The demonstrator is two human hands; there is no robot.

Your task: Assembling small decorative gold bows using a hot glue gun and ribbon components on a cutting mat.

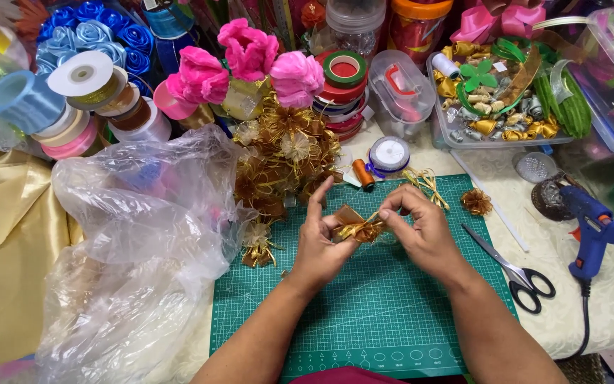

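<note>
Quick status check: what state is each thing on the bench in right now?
Left hand: fingers pinching the small gold-brown ribbon bow.
Right hand: fingers pinching the same bow.
Black-handled scissors: shut, lying on the green cutting mat.
Blue glue gun: lying untouched.
Clear plastic bag: crumpled.

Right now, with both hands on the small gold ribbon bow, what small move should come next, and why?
Probably pinch the bow's middle tighter. The left hand and right hand hold it above the green mat, and its loops and thin gold strands spread loosely between the fingers, so it looks unfinished.
</note>
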